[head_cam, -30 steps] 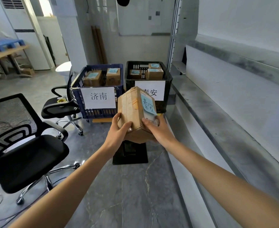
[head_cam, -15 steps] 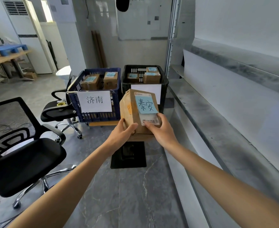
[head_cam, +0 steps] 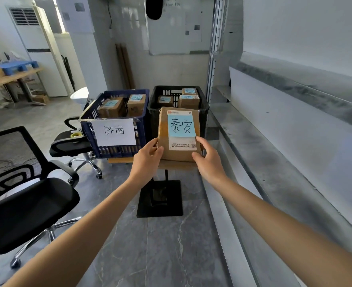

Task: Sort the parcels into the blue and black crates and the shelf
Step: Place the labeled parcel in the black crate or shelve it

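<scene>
I hold a brown cardboard parcel (head_cam: 164,139) upright in front of me, its blue note with handwritten characters facing me. My left hand (head_cam: 147,160) grips its lower left edge and my right hand (head_cam: 207,160) grips its lower right corner. Just behind the parcel stands the black crate (head_cam: 157,112) with three small parcels inside. To its left sits the blue crate (head_cam: 142,123), holding two parcels and carrying a white paper sign on its front. The grey metal shelf (head_cam: 274,162) runs along the right side.
Both crates rest on a low stand with a black square base (head_cam: 160,198). A black mesh office chair (head_cam: 23,195) stands at the left, and a second chair (head_cam: 71,142) sits beside the blue crate. Grey tiled floor lies between me and the stand.
The parcel has been turned so its blue note faces me squarely and raised toward the black crate. Both hands shifted to its lower edges, and I have moved closer to the crates.
</scene>
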